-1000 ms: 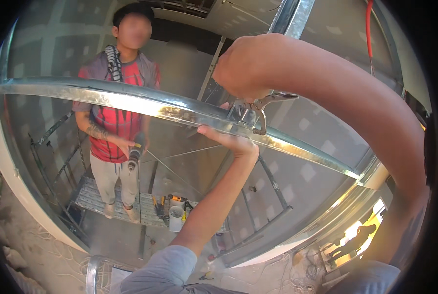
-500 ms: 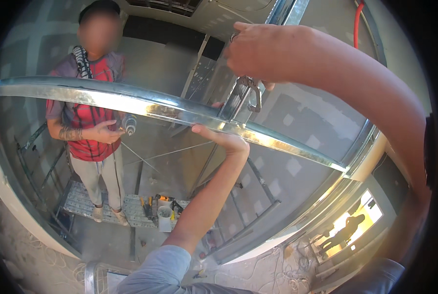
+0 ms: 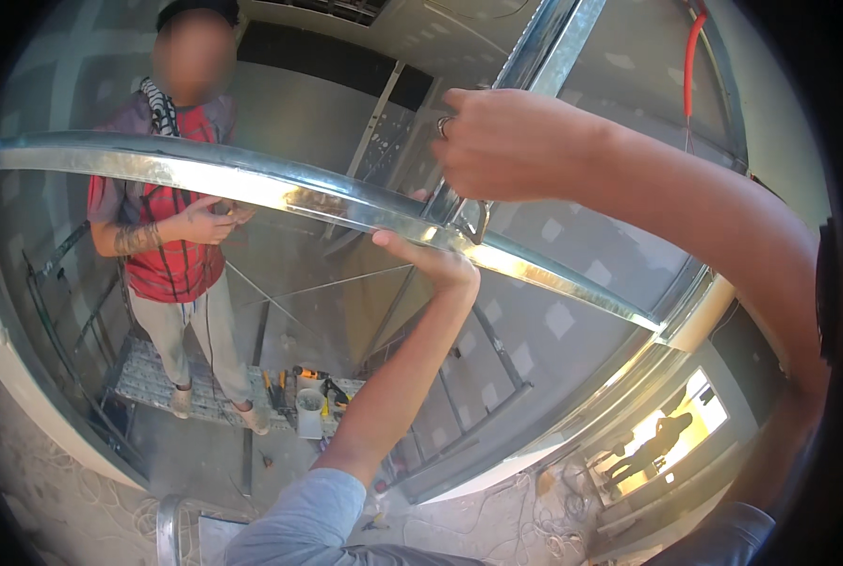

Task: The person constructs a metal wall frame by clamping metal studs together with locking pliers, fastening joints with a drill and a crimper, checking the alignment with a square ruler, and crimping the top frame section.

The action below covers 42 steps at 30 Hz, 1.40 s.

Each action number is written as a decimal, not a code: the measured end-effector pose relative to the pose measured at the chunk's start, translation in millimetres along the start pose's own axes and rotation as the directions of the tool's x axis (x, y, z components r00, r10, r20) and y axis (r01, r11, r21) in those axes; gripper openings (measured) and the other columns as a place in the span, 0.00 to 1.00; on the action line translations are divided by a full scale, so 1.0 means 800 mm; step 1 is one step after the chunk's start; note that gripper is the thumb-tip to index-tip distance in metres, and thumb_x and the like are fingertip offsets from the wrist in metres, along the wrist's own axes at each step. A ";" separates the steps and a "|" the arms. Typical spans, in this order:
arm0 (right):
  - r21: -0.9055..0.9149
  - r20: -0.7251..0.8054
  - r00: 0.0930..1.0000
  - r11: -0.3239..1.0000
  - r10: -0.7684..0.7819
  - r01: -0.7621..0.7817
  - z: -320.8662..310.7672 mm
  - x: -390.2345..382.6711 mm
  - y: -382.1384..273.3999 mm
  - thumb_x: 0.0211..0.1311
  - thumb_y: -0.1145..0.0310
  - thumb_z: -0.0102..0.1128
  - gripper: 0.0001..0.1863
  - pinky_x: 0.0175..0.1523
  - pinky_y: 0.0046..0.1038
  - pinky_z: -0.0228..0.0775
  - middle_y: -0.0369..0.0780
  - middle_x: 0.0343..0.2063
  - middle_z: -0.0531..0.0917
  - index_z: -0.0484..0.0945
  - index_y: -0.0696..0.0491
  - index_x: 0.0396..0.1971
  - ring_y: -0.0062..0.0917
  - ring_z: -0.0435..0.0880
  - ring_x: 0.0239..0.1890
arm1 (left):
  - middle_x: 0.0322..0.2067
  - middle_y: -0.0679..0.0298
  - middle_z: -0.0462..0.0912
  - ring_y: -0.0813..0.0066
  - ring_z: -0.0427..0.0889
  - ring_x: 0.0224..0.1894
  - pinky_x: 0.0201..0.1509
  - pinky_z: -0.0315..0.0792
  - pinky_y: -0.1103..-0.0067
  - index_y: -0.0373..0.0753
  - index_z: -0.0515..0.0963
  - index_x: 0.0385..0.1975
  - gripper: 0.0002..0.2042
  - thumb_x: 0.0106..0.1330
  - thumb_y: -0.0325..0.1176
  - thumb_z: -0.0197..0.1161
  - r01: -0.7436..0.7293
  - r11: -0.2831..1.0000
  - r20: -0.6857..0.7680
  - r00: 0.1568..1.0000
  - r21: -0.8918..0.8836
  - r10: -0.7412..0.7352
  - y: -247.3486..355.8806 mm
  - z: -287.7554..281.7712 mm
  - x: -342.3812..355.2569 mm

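A long, shiny metal track (image 3: 252, 184) runs across in front of me. My left hand (image 3: 438, 268) grips it from below, thumb on the near side and fingertips showing behind it. An upright metal stud (image 3: 563, 52) meets the track just above that hand. My right hand (image 3: 506, 141) is closed at this joint around locking clamp pliers; only the curved metal jaw (image 3: 480, 223) shows below my fingers, close against the joint. The pliers' handles are hidden by my hand.
Across the track, a co-worker (image 3: 181, 226) stands on a scaffold plank (image 3: 209, 401), hands together at the waist. Hand tools lie there near a white bucket (image 3: 309, 415). A red flexible tube (image 3: 692, 66) hangs at upper right. Another person (image 3: 662, 443) shows against a bright opening.
My right hand and the clamp pliers have come down closer to the track. My left hand keeps its hold. The co-worker's drill, visible before, is no longer clearly seen.
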State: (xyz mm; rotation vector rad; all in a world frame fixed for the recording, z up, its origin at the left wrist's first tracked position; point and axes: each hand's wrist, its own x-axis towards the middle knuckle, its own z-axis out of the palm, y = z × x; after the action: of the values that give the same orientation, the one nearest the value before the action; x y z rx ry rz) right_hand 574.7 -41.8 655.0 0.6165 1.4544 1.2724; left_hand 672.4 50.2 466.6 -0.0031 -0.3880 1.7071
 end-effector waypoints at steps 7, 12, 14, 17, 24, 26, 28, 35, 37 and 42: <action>-0.074 -0.134 0.989 0.995 -0.069 0.060 0.004 0.032 0.010 0.53 0.67 0.67 0.07 0.51 0.25 0.72 0.28 0.26 0.83 0.84 0.47 0.18 0.21 0.85 0.38 | 0.51 0.59 0.69 0.65 0.72 0.56 0.61 0.71 0.64 0.42 0.55 0.69 0.48 0.65 0.81 0.34 -0.004 0.999 -0.070 0.998 0.035 0.006 0.033 0.005 0.021; -0.081 -0.127 0.989 0.994 -0.077 0.067 -0.004 0.043 0.020 0.53 0.67 0.67 0.05 0.51 0.24 0.72 0.29 0.28 0.83 0.85 0.47 0.20 0.21 0.84 0.40 | 0.51 0.59 0.68 0.66 0.72 0.55 0.60 0.71 0.65 0.42 0.55 0.69 0.49 0.64 0.81 0.34 -0.001 1.000 -0.066 0.998 0.029 0.003 0.045 0.004 0.029; -0.089 -0.159 0.983 0.993 -0.092 0.079 -0.002 0.043 0.023 0.53 0.67 0.67 0.05 0.51 0.24 0.72 0.30 0.29 0.83 0.85 0.47 0.20 0.21 0.84 0.41 | 0.51 0.59 0.68 0.66 0.72 0.55 0.60 0.71 0.65 0.42 0.55 0.69 0.49 0.64 0.82 0.34 0.001 1.000 -0.067 0.998 0.031 0.001 0.047 0.002 0.032; -0.116 -0.188 0.974 0.987 -0.129 0.109 -0.002 0.040 0.025 0.55 0.64 0.71 0.04 0.50 0.28 0.78 0.34 0.30 0.88 0.90 0.45 0.24 0.28 0.89 0.39 | 0.51 0.59 0.68 0.66 0.72 0.56 0.60 0.72 0.65 0.41 0.56 0.68 0.49 0.64 0.82 0.34 0.025 0.999 -0.060 0.998 0.022 -0.023 0.045 0.000 0.031; -0.022 -0.071 0.979 0.981 -0.193 0.191 -0.001 0.053 0.050 0.50 0.58 0.71 0.12 0.40 0.30 0.80 0.33 0.27 0.83 0.85 0.51 0.23 0.27 0.87 0.37 | 0.51 0.59 0.68 0.65 0.72 0.56 0.62 0.72 0.66 0.41 0.56 0.67 0.49 0.63 0.82 0.33 0.040 0.999 -0.041 0.998 0.019 -0.040 0.044 0.006 0.032; -0.011 -0.043 0.976 0.977 -0.212 0.212 0.000 0.055 0.055 0.49 0.55 0.72 0.14 0.36 0.32 0.81 0.34 0.26 0.83 0.85 0.52 0.23 0.29 0.87 0.35 | 0.51 0.59 0.68 0.65 0.72 0.56 0.62 0.72 0.66 0.41 0.56 0.67 0.50 0.63 0.83 0.33 0.074 0.997 -0.024 0.997 -0.002 -0.074 0.036 0.009 0.026; -0.008 0.037 0.980 0.980 -0.198 0.198 0.003 0.058 0.053 0.46 0.50 0.73 0.18 0.34 0.33 0.81 0.35 0.24 0.83 0.84 0.51 0.21 0.31 0.88 0.33 | 0.50 0.59 0.68 0.65 0.72 0.57 0.62 0.72 0.66 0.38 0.58 0.66 0.51 0.62 0.83 0.32 0.088 0.996 -0.034 0.996 0.009 -0.088 0.035 0.013 0.018; 0.038 -0.206 0.978 0.998 -0.039 0.048 0.020 0.049 0.053 0.50 0.42 0.74 0.25 0.45 0.36 0.79 0.41 0.34 0.87 0.84 0.50 0.34 0.32 0.87 0.40 | 0.50 0.59 0.69 0.65 0.73 0.55 0.61 0.71 0.67 0.35 0.63 0.58 0.50 0.62 0.84 0.31 0.007 0.991 0.032 0.999 0.137 -0.011 0.049 0.004 0.035; -0.109 -0.415 0.908 0.994 -0.059 0.014 0.018 0.041 0.038 0.48 0.40 0.76 0.32 0.49 0.36 0.77 0.43 0.41 0.87 0.82 0.50 0.45 0.28 0.85 0.46 | 0.50 0.58 0.69 0.66 0.74 0.54 0.62 0.71 0.68 0.35 0.65 0.55 0.50 0.61 0.84 0.32 0.049 0.994 0.096 0.994 0.096 -0.059 0.052 -0.004 0.041; -0.053 -0.428 0.904 0.998 -0.004 -0.021 0.023 0.014 0.032 0.58 0.52 0.70 0.22 0.64 0.35 0.64 0.36 0.43 0.80 0.77 0.48 0.46 0.25 0.75 0.57 | 0.47 0.61 0.71 0.65 0.75 0.53 0.63 0.70 0.66 0.39 0.65 0.59 0.49 0.60 0.84 0.35 0.034 0.987 0.109 0.993 0.157 -0.051 0.052 -0.004 0.038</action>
State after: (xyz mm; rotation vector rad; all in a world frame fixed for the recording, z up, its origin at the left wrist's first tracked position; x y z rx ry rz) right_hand 582.0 -17.0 676.9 0.3124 1.7653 1.5153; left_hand 627.5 75.2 459.8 0.2154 -0.3354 1.6955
